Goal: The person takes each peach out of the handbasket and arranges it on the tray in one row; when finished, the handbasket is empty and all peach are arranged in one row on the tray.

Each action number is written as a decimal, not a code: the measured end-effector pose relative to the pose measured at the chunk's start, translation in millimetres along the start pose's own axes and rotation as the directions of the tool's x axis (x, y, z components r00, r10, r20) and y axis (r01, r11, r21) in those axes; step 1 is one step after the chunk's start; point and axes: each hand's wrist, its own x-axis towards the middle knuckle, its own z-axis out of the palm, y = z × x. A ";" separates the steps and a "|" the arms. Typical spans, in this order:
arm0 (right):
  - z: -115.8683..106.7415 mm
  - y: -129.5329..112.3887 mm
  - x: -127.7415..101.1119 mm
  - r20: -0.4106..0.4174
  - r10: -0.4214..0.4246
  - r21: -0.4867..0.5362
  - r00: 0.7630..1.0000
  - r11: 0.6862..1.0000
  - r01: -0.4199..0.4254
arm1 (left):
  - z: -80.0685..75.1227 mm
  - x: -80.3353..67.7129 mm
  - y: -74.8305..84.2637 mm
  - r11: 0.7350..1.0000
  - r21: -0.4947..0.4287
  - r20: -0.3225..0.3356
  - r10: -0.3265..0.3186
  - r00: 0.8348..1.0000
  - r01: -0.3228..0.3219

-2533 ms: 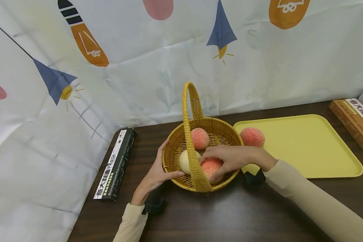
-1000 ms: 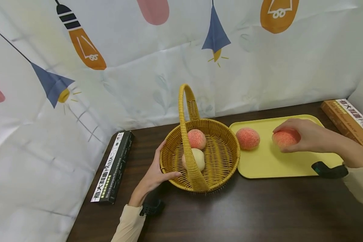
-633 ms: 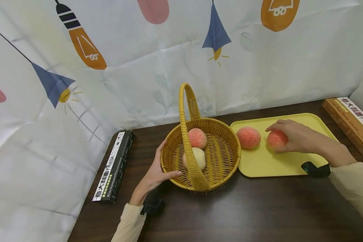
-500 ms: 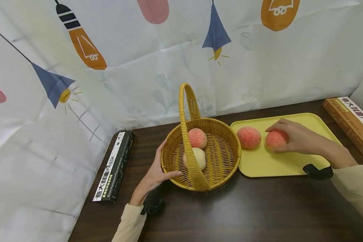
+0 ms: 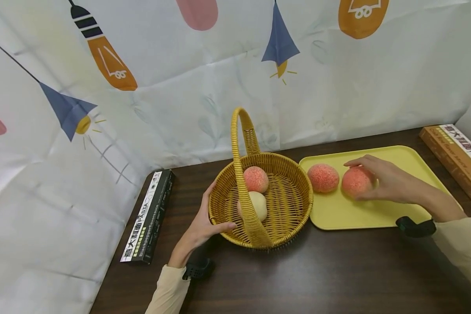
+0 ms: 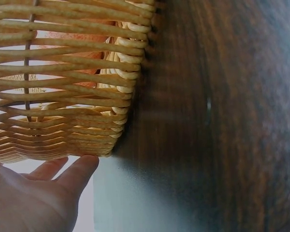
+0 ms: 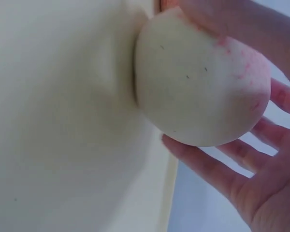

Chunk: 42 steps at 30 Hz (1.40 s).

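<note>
One round peach (image 5: 354, 183), on a yellow tray (image 5: 370, 218) at centre right of the frame, sits within the loosely spread right hand (image 5: 392, 181) and, let go carelessly, could roll against a second peach (image 5: 323, 178); the left hand (image 5: 198, 226), lower centre, grips a basket (image 5: 284, 203), thumb over its edge.

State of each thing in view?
Basket, upright, handle up
Tray, lying flat
Left hand, holding basket
Held ball, touching tray
Right hand, gripping held ball
Other tray ball, unheld
Red ball, in basket
Pale ball, in basket
Black box, lying flat
Brown box, lying flat
</note>
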 end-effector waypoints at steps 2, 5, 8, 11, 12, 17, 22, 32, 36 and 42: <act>-0.6 2.5 -1.1 -0.025 0.001 -0.009 1.000 1.000 -0.002 | 1.0 1.0 -0.5 1.000 -0.001 0.004 0.003 1.000 -0.003; -1.7 5.0 -2.6 -0.049 0.019 -0.013 0.999 1.000 -0.020 | 2.4 2.6 -1.0 1.000 -0.010 0.013 0.009 1.000 -0.009; -1.7 6.4 -3.7 -0.061 0.030 -0.003 0.998 1.000 -0.030 | 2.8 2.7 -1.0 1.000 -0.013 0.014 0.011 1.000 -0.011; 0.6 6.5 -2.7 -0.075 0.037 0.027 0.996 0.999 -0.035 | 1.3 0.9 -1.1 1.000 -0.020 0.011 0.019 1.000 -0.019; 1.6 6.6 -2.0 -0.081 0.039 0.036 0.996 0.999 -0.036 | 0.7 0.2 -1.2 0.999 -0.024 0.010 0.022 1.000 -0.021; 1.7 4.9 3.2 -0.066 0.062 0.078 0.996 0.995 -0.057 | -1.6 -2.6 -1.2 0.998 -0.051 0.013 0.035 0.999 -0.035; -13.7 -15.7 13.9 -0.049 0.047 0.044 0.998 0.998 -0.045 | 0.0 -1.1 -0.5 0.999 -0.046 0.014 0.027 1.000 -0.026; -14.9 -115.6 65.4 -0.132 -0.241 0.134 0.962 0.957 0.258 | -0.1 -3.5 -1.5 0.999 -0.032 0.009 0.016 1.000 -0.016; 8.0 -147.4 81.2 -0.100 -0.313 0.217 0.944 0.919 0.328 | -0.5 -3.6 -1.6 1.000 -0.021 0.006 0.015 1.000 -0.015; 56.9 -169.6 93.5 -0.021 -0.361 0.280 0.932 0.893 0.352 | -0.5 -1.1 -1.7 1.000 0.006 0.015 0.016 1.000 -0.016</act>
